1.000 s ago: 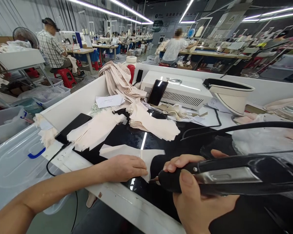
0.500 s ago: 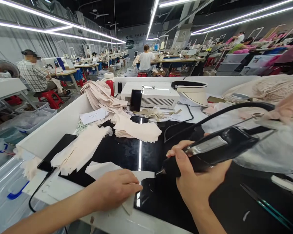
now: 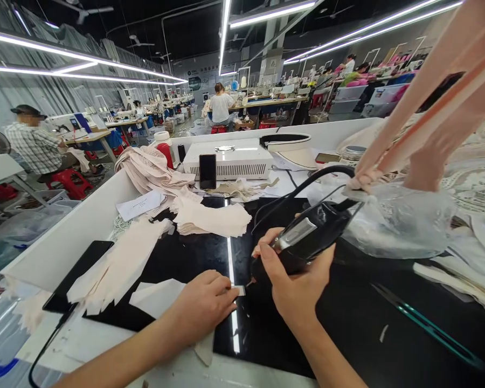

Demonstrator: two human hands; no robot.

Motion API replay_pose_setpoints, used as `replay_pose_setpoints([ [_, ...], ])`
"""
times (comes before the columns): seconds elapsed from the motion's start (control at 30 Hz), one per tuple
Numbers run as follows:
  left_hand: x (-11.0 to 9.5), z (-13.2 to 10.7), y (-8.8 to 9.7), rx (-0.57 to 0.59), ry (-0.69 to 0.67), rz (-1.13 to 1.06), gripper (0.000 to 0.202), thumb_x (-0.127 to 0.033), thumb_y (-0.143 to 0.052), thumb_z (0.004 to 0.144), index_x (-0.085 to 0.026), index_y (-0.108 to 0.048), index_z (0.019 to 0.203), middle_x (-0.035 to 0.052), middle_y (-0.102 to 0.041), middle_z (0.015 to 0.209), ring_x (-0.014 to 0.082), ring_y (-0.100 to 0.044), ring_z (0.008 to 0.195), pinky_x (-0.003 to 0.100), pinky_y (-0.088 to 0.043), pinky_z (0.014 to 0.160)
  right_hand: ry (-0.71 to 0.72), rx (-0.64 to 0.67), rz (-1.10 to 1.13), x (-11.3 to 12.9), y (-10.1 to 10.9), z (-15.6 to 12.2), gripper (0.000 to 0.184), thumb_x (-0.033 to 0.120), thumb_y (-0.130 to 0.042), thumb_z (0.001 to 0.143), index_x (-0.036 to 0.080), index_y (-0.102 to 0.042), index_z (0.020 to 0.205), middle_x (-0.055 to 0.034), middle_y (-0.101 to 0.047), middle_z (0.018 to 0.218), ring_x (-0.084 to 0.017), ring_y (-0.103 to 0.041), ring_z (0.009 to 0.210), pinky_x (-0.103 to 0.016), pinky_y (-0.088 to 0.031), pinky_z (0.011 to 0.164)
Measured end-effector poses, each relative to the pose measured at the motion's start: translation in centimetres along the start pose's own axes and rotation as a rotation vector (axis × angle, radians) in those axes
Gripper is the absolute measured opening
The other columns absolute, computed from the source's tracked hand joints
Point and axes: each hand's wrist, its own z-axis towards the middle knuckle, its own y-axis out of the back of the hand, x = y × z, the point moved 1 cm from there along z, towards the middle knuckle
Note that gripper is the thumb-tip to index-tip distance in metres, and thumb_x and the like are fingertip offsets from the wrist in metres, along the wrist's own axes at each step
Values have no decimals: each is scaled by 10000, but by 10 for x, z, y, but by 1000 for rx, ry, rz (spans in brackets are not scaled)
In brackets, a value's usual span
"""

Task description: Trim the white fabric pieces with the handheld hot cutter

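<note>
My left hand lies palm down with its fingers together, pressing a pale fabric piece flat on the glossy black work surface. My right hand is wrapped round a black corded hand tool. The tool's thin tip touches the fabric's right edge beside my left fingertips. The tool's black cable loops up and back behind it.
Stacks of cut fabric and a loose pile lie beyond my hands. A phone sits at left, another phone leans on a white box. Teal tweezers lie at right near a clear bag. Other people sit at distant tables.
The camera has tilted up and pulled back. My right hand has brought the tool's tip down and left onto the fabric's edge. My left hand stays on the fabric.
</note>
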Motion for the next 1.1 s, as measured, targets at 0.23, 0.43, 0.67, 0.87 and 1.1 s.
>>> replay_pose_setpoints([
  [0.23,-1,-5,-1,-31,16,-25,64,-214,-728,1240,-164,-763,1262,89,-816,1148,246,-806,993,399,-732,973,-10,1,-4,-4,0,-3,408,273,-1012,894,306,-687,1139,83,-814,849,-149,-711,572,-316,-668,617],
  [0.43,-5,-6,-3,-16,51,-36,51,-203,-725,1240,-180,-769,1253,76,-817,1144,236,-812,1007,413,-735,1008,-13,32,15,-5,1,-3,392,277,-1004,928,311,-662,1115,82,-794,852,-165,-709,599,-339,-645,631],
  [0.67,-4,-6,-4,-71,43,-59,57,-182,-749,1222,-163,-779,1267,74,-812,1130,232,-807,993,390,-724,1015,-22,43,36,-2,-2,-4,365,278,-995,943,308,-667,1099,80,-779,852,-146,-694,581,-305,-617,596],
  [0.87,-5,-6,-4,-113,44,-73,111,-193,-676,1261,-162,-782,1255,67,-815,1115,229,-793,974,384,-719,995,-16,59,41,1,-3,-4,365,209,-989,923,299,-687,1107,82,-814,845,-145,-724,577,-285,-640,576],
  [1.1,-5,-6,-4,-111,43,-64,113,-198,-667,1266,-160,-773,1262,68,-807,1114,227,-797,979,382,-725,1003,5,44,50,6,-5,-1,381,194,-987,910,309,-663,1073,97,-813,835,-132,-706,554,-271,-626,566],
])
